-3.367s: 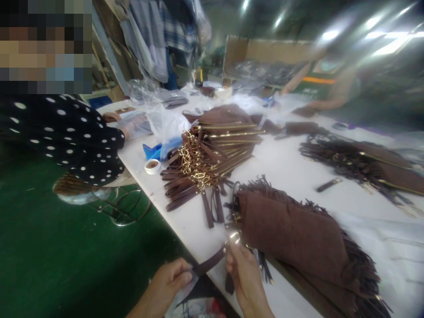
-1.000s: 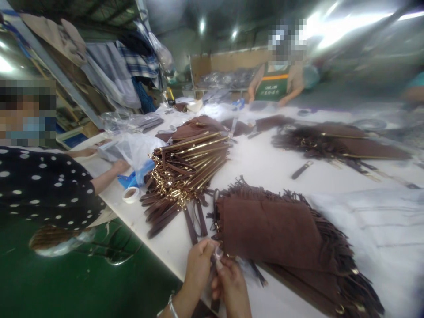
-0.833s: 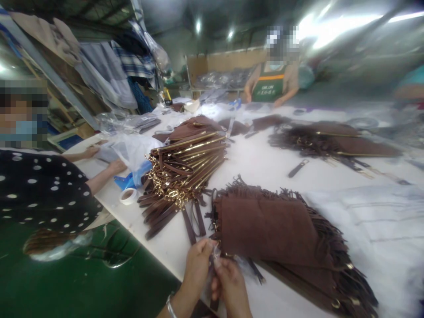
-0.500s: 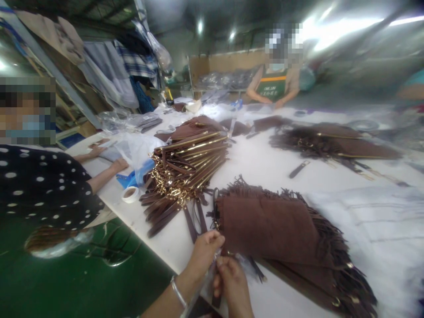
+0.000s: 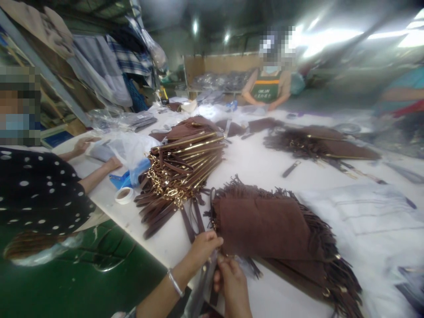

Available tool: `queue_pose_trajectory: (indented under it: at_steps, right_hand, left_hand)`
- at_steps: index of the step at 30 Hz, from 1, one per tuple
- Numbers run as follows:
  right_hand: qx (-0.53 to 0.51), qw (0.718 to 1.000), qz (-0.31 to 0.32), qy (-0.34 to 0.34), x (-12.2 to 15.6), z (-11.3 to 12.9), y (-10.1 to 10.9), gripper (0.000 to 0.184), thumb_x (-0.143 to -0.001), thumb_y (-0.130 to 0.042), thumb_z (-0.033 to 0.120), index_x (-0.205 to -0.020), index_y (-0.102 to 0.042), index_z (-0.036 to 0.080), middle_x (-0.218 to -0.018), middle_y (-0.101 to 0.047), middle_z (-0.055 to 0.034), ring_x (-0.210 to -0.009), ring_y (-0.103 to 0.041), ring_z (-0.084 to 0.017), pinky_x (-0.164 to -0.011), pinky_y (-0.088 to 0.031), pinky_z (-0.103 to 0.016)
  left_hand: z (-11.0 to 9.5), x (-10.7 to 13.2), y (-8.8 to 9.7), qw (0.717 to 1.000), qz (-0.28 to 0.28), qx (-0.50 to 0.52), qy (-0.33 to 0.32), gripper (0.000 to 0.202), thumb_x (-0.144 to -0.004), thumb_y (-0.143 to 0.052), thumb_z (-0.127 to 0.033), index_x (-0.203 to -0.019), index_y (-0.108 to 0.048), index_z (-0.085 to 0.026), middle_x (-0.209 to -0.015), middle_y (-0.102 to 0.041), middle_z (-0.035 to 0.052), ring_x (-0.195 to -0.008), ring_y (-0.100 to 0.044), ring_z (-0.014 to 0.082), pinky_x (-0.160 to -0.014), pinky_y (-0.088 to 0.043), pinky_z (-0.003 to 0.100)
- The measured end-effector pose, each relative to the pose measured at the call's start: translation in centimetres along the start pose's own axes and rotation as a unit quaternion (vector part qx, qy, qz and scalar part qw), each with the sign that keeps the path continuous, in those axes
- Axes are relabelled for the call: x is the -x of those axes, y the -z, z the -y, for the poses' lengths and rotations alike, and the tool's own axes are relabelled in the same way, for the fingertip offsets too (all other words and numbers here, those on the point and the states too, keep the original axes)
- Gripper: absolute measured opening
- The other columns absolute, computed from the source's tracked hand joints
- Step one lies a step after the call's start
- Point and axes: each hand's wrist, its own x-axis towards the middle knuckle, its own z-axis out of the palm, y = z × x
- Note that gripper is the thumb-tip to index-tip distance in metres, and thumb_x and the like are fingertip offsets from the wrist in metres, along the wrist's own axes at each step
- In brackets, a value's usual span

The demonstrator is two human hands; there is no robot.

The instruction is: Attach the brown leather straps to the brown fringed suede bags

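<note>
In the head view, my left hand (image 5: 206,244) is closed in a pinch at the near-left corner of a brown fringed bag (image 5: 261,225). My right hand (image 5: 232,278) pinches just below it, thumb and fingers pressed together. Between and beneath the hands hangs a dark brown strap (image 5: 214,295) with a greyish, shiny strip (image 5: 198,289) beside it. Their upper ends are hidden by my fingers. The fringed bag lies on others like it, with gold rings at its lower right.
Left of the bag, a heap of brown bags with gold zips and chains (image 5: 185,154) covers the white table (image 5: 241,165). A tape roll (image 5: 125,195) and blue tool (image 5: 122,180) lie near the left edge. More bags (image 5: 331,141) lie beyond; co-workers stand around the table.
The view has shifted slightly, moving the scene a little leftward. My hands keep their pinch at the same bag corner, and more of the greyish strip shows below them.
</note>
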Motion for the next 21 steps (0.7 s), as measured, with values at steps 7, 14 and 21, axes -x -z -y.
queue_pose_trajectory:
  at_steps: [7,14,21]
  right_hand:
    - [-0.015,1.000,0.008,-0.010,-0.5,-0.2,0.1,0.053,-0.066,-0.067,0.066,-0.081,-0.054,0.017,-0.044,-0.053,0.0057,-0.033,-0.041,-0.007,-0.036,-0.029,-0.016]
    - [0.007,1.000,0.010,0.005,-0.3,-0.4,0.4,0.059,-0.066,-0.065,0.072,-0.086,-0.055,0.017,-0.040,-0.051,0.0065,-0.032,-0.041,-0.008,-0.035,-0.030,-0.016]
    - [0.044,0.997,0.056,0.027,0.3,-0.7,0.9,0.060,-0.068,-0.062,0.073,-0.088,-0.059,0.016,-0.037,-0.052,0.0036,-0.027,-0.038,-0.008,-0.030,-0.028,-0.016]
  left_hand:
    - [-0.2,3.0,0.9,0.988,0.053,0.135,0.047,0.049,-0.080,-0.057,-0.060,-0.099,-0.061,-0.016,-0.066,-0.060,0.0015,-0.050,-0.051,0.0126,-0.048,-0.036,0.023]
    - [0.5,5.1,0.1,0.981,0.042,0.183,0.052,0.048,-0.079,-0.058,-0.061,-0.085,-0.065,-0.014,-0.057,-0.059,0.0018,-0.046,-0.053,0.0144,-0.049,-0.041,0.026]
    - [2.3,3.6,0.7,1.000,-0.007,0.028,0.002,0.036,-0.074,-0.065,-0.050,-0.070,-0.062,-0.015,-0.059,-0.057,-0.0008,-0.054,-0.047,0.0130,-0.053,-0.036,0.024]
